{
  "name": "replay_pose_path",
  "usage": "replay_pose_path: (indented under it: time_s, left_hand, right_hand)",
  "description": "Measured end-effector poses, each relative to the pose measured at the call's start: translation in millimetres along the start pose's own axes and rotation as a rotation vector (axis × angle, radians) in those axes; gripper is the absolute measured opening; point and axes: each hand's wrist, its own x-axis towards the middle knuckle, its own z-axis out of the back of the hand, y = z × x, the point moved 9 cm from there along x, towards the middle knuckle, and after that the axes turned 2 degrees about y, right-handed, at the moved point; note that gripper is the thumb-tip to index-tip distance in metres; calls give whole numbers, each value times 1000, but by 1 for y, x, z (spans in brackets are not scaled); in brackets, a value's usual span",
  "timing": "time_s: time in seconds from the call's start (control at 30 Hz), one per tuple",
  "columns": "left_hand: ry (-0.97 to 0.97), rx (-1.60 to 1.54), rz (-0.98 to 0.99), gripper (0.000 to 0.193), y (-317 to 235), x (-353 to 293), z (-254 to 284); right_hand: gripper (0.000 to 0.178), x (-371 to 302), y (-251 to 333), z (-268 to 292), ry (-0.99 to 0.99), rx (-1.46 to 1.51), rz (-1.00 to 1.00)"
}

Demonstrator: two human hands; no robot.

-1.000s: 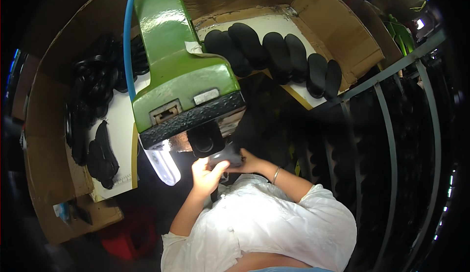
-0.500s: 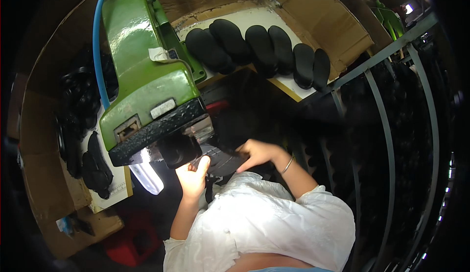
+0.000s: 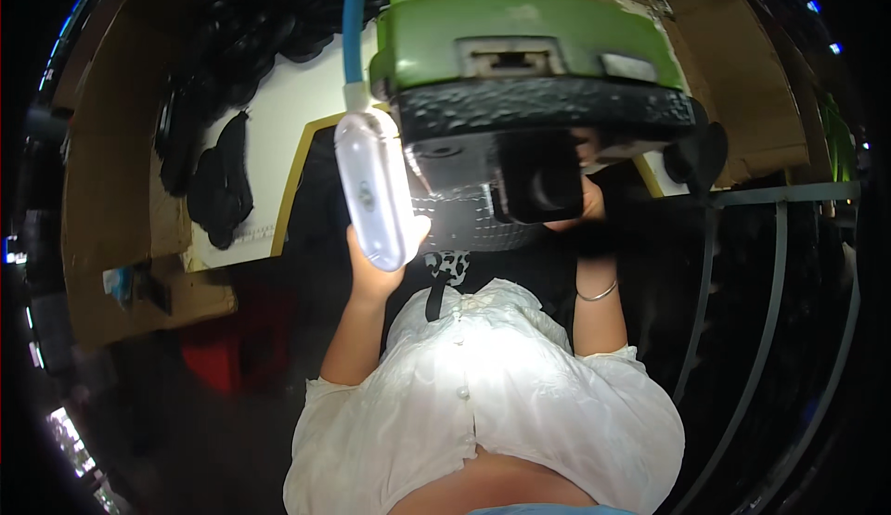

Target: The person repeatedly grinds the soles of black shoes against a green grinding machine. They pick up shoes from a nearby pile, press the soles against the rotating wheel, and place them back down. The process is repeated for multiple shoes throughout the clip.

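A white tabletop [image 3: 288, 97] with a yellow edge [image 3: 295, 186] spreads behind the work, walled at the left and right by brown cardboard [image 3: 109, 190]. Glossy black shoe parts [image 3: 227, 51] are heaped along its upper left, and a few flat black pieces [image 3: 221, 190] lie apart from the heap, nearer the front corner. A green machine head [image 3: 520, 14] with a rough black lower edge [image 3: 548, 109] juts over the front, a lit white lamp [image 3: 371, 190] and a blue cable [image 3: 354, 23] at its left. Just below the head, between the two hands, is a black panel with rows of pale dashes [image 3: 455, 223]. The left hand [image 3: 379, 269] has its thumb at the panel's left edge; its other fingers are hidden by the lamp, so I cannot tell whether they pinch. The right hand [image 3: 591, 204] is by the panel's right side, partly behind a black machine part [image 3: 538, 181]; its finger state cannot be told. A red stool [image 3: 218, 357] stands in shadow at lower left; a grey metal rail [image 3: 789, 193] with uprights runs along the right.
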Motion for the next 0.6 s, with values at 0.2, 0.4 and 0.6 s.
replay_pose_path:
  time_s: [0.2, 0.4, 0.6]
  left_hand:
    - [37, 26, -52, 32, -22, 12, 33]
    - [357, 344, 229, 33, 70, 2, 23]
    - [216, 58, 122, 25, 22, -7, -67]
  right_hand:
    - [41, 11, -1, -55, 52, -239, -36]
    - [41, 23, 9, -79, 121, -522, 126]
    - [28, 27, 4, -72, 126, -469, 105]
